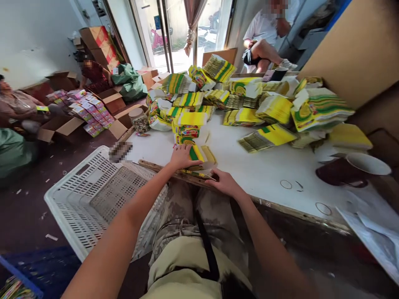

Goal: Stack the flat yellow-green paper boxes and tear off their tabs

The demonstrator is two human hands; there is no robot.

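Observation:
Near the front edge of the white table (227, 170) lies a small yellow and green carton (195, 153), partly unfolded. My left hand (181, 156) rests on its left side, fingers spread forward. My right hand (225, 182) is at the table edge, its fingertips touching the near right part of the carton; whether they grip it is too small to tell. Just beyond my left hand stands a stack of yellow cartons (188, 122). More bundles of flat yellow and green cartons (274, 135) spread across the back and right of the table.
A white plastic crate (65, 224) stands at the left below the table. A dark mug (339, 170), rubber bands (286, 184) and a jar (139, 120) are on the table. Two people sit at the left among open boxes (70, 126); another person sits beyond the table.

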